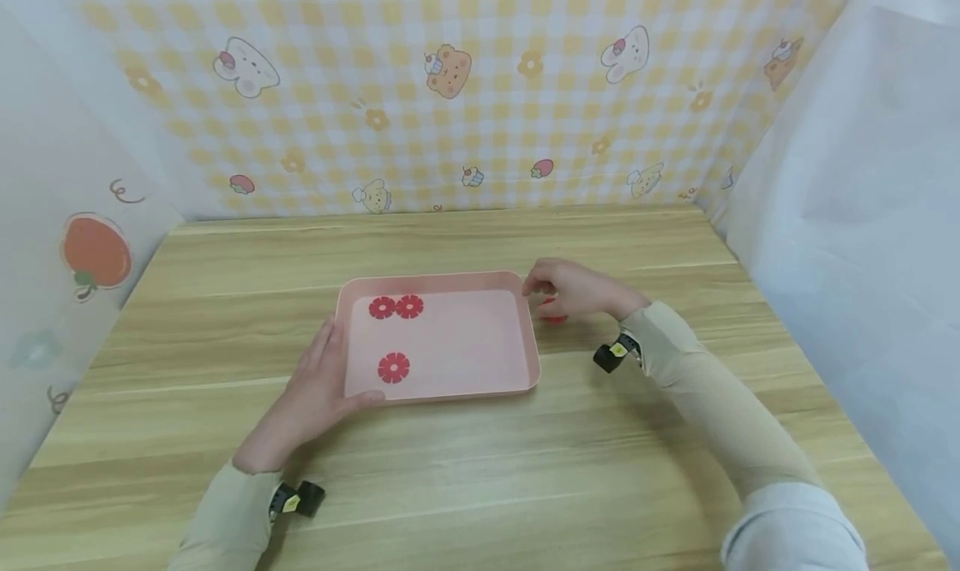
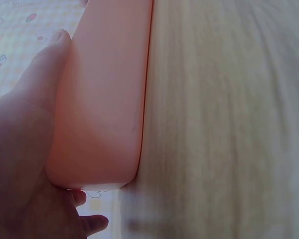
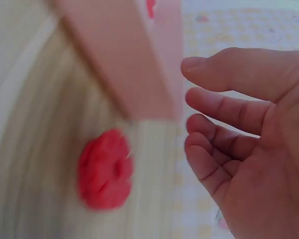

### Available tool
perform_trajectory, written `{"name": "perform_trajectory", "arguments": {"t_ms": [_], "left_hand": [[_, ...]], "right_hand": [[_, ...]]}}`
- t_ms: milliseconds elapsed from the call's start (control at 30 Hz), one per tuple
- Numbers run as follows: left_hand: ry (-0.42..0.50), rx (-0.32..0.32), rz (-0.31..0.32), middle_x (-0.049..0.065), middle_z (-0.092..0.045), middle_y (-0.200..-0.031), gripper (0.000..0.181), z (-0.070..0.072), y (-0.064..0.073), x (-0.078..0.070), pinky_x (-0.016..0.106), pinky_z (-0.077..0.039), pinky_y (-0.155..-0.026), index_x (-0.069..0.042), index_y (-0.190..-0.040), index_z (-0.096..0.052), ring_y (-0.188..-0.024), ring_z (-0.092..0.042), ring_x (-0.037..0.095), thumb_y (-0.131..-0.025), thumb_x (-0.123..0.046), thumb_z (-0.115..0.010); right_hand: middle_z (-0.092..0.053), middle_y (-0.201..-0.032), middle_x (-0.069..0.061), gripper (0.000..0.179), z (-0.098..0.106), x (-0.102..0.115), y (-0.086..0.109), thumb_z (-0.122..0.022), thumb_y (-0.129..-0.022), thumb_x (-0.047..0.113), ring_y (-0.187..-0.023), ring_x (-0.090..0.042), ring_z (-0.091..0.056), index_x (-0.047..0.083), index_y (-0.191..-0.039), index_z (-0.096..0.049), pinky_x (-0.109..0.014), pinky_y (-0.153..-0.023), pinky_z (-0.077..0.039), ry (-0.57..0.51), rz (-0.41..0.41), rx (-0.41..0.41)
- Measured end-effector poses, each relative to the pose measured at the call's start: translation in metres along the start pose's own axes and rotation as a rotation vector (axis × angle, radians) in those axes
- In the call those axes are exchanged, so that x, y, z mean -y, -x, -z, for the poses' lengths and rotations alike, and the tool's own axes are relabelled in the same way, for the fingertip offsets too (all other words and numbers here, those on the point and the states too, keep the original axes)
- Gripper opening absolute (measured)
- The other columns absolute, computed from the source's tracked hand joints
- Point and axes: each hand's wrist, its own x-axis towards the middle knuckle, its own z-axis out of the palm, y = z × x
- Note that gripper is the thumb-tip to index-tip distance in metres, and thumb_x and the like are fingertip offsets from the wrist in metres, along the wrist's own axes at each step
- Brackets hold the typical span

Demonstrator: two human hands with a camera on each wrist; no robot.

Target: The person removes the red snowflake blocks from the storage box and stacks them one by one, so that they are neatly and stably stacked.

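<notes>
A shallow pink tray (image 1: 450,394) sits on the wooden table, with several red notched plastic discs inside; two (image 1: 395,308) lie side by side near the far wall and another disc (image 1: 393,368) near the front left. My left hand (image 1: 311,392) rests against the tray's front left corner, fingers laid along the left wall and thumb by the front edge. Just right of the tray is my right hand (image 1: 573,289), its fingers loosely bent with nothing between them in the right wrist view. Below it on the table lies a small pile of red discs (image 3: 107,169).
The wooden table (image 1: 480,496) spreads out around the tray. A yellow checked cloth (image 1: 480,129) with cartoon prints hangs along the back. White sheets stand at the left and right sides. Each wrist wears a small black camera (image 1: 609,357).
</notes>
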Motion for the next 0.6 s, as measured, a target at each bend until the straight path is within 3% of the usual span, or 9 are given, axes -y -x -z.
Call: {"name": "perform_trajectory", "arguments": {"t_ms": [233, 600], "left_hand": [[-0.006, -0.013, -0.003, 0.027, -0.005, -0.157, 0.124, -0.002, -0.001, 0.004, 0.070, -0.020, -0.107, 0.004, -0.151, -0.003, -0.142, -0.011, 0.047, -0.071, -0.055, -0.077], [0.004, -0.008, 0.013, 0.025, -0.007, -0.157, 0.123, -0.003, 0.000, 0.005, 0.069, -0.023, -0.107, 0.002, -0.152, -0.004, -0.142, -0.012, 0.045, -0.071, -0.055, -0.077]], "right_hand": [[-0.061, -0.103, -0.010, 0.024, 0.003, 0.033, -0.030, -0.066, -0.089, 0.015, -0.090, -0.019, -0.052, 0.004, -0.110, -0.066, -0.031, -0.081, -0.047, 0.004, 0.063, 0.101], [-0.060, -0.109, -0.012, 0.027, -0.013, 0.091, -0.087, -0.070, -0.086, 0.012, -0.097, -0.022, -0.051, 0.007, -0.112, -0.064, -0.028, -0.086, -0.045, 0.009, 0.191, 0.268]]}}
